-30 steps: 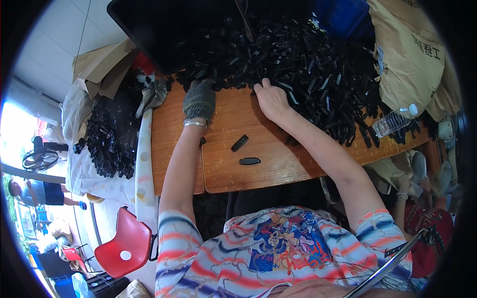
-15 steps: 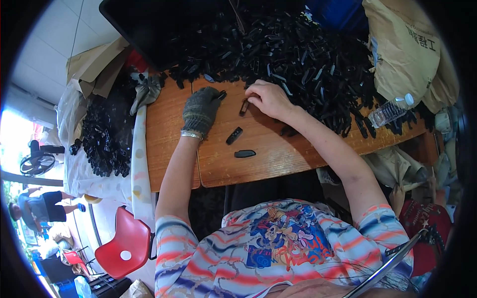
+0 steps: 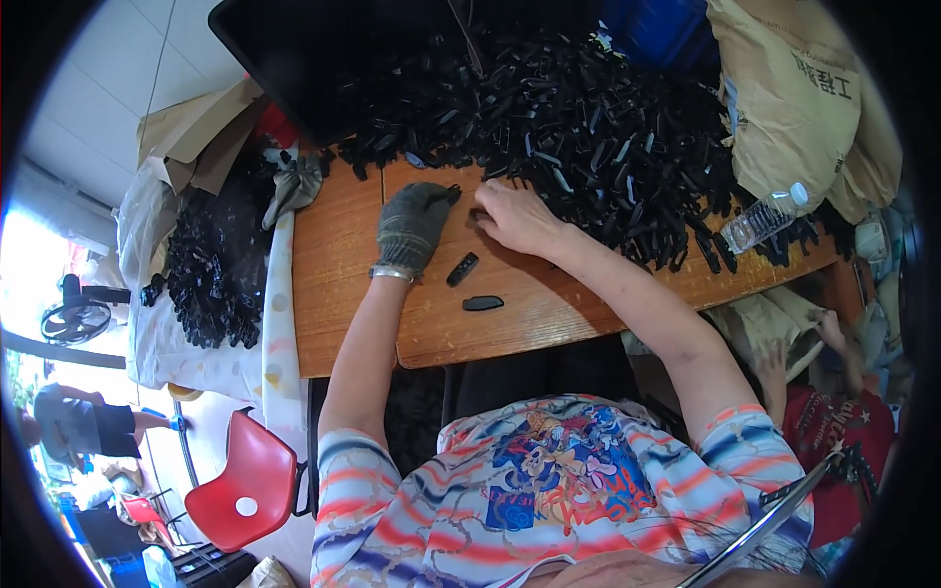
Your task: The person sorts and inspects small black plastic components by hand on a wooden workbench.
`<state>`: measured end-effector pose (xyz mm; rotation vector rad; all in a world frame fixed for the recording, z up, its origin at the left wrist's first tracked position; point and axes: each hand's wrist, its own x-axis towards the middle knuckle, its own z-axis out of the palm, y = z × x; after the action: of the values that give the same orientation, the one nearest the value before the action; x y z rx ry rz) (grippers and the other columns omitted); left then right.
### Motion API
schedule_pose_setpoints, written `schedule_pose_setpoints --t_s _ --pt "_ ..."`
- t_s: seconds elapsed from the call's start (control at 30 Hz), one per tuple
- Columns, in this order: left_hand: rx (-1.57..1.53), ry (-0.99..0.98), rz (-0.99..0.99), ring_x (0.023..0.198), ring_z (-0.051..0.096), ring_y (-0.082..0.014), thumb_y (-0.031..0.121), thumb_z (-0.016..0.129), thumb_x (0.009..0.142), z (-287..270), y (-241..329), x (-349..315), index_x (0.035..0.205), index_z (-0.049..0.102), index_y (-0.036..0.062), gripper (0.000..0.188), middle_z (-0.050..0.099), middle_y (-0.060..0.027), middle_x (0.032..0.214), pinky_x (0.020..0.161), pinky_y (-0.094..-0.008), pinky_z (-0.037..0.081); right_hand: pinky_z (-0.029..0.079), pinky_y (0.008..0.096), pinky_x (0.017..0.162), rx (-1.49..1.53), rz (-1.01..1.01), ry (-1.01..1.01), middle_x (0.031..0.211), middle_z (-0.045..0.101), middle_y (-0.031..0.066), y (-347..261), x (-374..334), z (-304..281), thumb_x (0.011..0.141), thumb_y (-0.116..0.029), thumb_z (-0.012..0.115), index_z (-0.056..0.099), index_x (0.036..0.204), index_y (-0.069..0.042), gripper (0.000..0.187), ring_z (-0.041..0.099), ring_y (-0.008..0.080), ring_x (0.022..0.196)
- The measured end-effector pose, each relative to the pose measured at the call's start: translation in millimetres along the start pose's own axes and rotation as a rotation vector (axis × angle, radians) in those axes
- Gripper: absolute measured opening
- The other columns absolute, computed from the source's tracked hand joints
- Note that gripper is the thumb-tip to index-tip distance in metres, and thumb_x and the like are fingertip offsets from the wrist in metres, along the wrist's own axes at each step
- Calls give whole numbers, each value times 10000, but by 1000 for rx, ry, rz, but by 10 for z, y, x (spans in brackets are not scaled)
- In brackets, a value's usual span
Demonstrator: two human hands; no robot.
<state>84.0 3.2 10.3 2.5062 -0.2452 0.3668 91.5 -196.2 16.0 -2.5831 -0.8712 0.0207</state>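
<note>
My left hand [image 3: 410, 227], in a dark grey knit glove, is closed at the table's far middle. A small dark piece [image 3: 453, 193] shows at its fingertips, probably a black plastic part like those in the pile. Just to the right, my bare right hand [image 3: 521, 218] has its fingers pinched on a narrow black plastic part [image 3: 477, 213], mostly hidden under them. The hands are close together but apart. Nearer me lie two loose oblong black plastic parts, one with small openings [image 3: 462, 269] and one smooth-faced [image 3: 483, 303].
A big heap of black plastic parts [image 3: 588, 137] covers the far side of the wooden table [image 3: 343, 304]. Another pile [image 3: 211, 265] lies at the left. A clear bottle [image 3: 765, 218] and paper sack [image 3: 799, 108] stand right. Another person's hands [image 3: 772, 363] handle paper at the right.
My left hand has shifted right, toward my right hand. My right hand has drawn slightly nearer, covering more of its part. Another person's hands have appeared at the right.
</note>
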Motion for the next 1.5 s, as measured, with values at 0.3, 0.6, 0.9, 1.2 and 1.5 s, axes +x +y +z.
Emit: schedule_pose_setpoints --t_s 0.3,0.6,0.9,1.2,1.5 --pt "-931 -214 -488 811 672 -151 90 680 888 -318 349 -165 1103 686 19 227 712 -75 938 729 -285 546 521 276 732 863 44 683 927 661 56 -229 -77 37 846 -58 694 608 1066 -29 239 648 144 855" --pt "-1238 -87 -377 871 638 -113 136 668 922 -246 592 -422 1166 663 32 265 689 -47 1019 771 -251 524 526 239 744 939 197 653 978 662 50 -420 -235 188 857 0 703 614 1076 -9 236 628 107 848" --pt "-1088 -11 -499 772 610 -100 149 636 949 -211 579 -455 1156 666 36 238 675 -16 930 714 -234 502 533 237 728 1035 217 596 947 676 48 -507 -303 88 882 -55 700 629 1074 -1 211 644 107 824" --pt "-1046 -6 -330 840 651 -107 103 642 941 -173 465 -469 1228 640 30 297 695 -44 1039 700 -233 544 526 240 695 894 123 622 956 684 55 -520 -319 125 876 -60 708 634 1056 -8 202 648 103 793" --pt "-1002 -11 -338 859 633 -94 85 649 934 -70 540 -640 1267 631 44 335 691 -39 1053 708 -227 532 527 250 674 830 108 609 884 655 67 -543 -409 207 826 -18 734 647 1008 -2 203 659 138 727"
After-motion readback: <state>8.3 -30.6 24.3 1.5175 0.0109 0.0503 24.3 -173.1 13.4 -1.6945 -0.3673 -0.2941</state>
